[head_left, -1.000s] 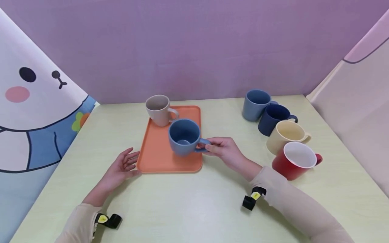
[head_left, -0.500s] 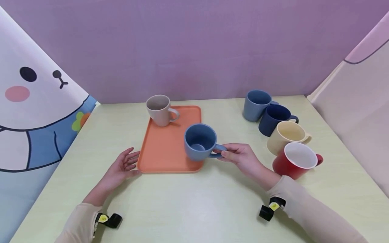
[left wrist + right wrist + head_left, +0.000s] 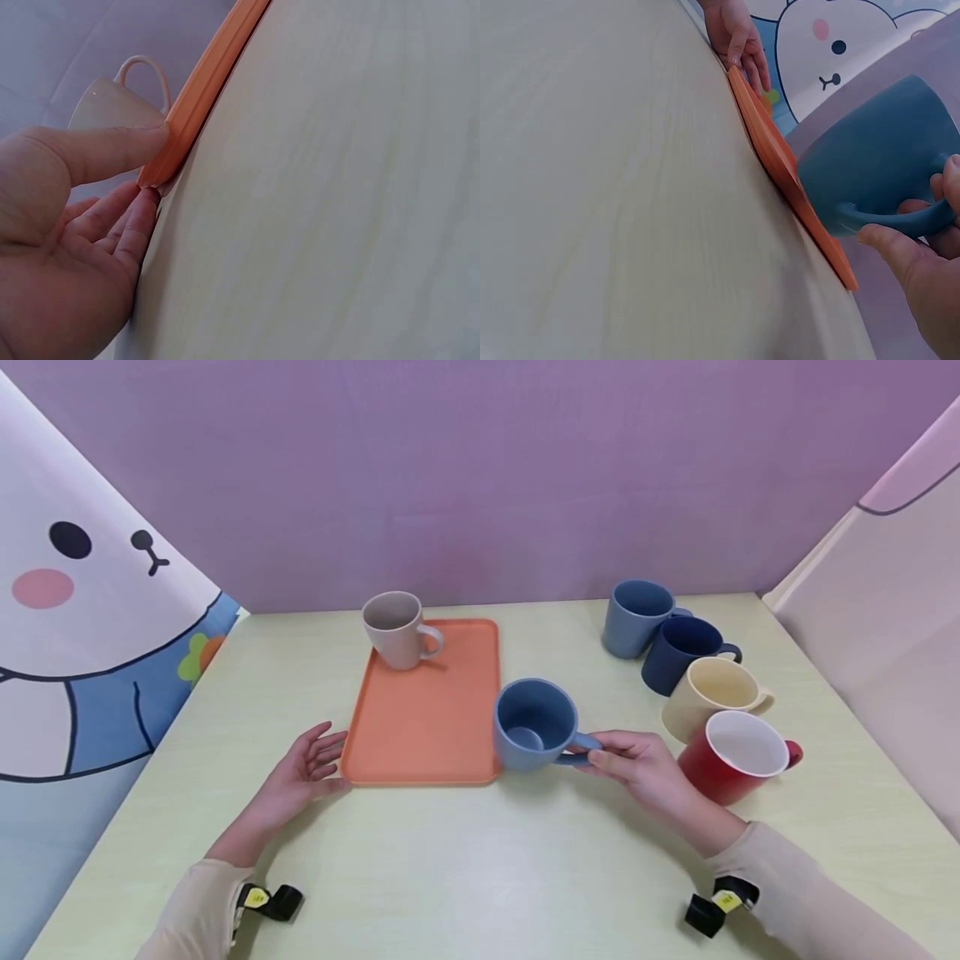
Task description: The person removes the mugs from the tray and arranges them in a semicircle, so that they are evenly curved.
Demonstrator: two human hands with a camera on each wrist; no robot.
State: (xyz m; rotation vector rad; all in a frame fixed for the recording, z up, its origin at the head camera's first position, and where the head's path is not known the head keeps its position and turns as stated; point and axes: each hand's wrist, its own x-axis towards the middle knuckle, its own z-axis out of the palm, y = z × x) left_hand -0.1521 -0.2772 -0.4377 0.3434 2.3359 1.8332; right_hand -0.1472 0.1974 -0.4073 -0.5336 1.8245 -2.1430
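My right hand pinches the handle of a blue mug, thumb on top, and the mug is upright at the right edge of the orange tray. In the right wrist view the mug shows side-on above the tray's rim, its handle between thumb and fingers. At the tray's near left corner, my left hand lies with relaxed fingers along the side. The left wrist view has its thumb touching the tray's rim. A greyish-beige mug stands at the tray's far left corner.
On the right stand a second blue mug, a navy mug, a cream mug and a red mug with a white inside, in a close slanting row. A purple backdrop rises behind the table.
My right hand has carried the blue mug from over the tray's middle rightward and slightly nearer, to the tray's right edge. The left hand and the tray have stayed in place.
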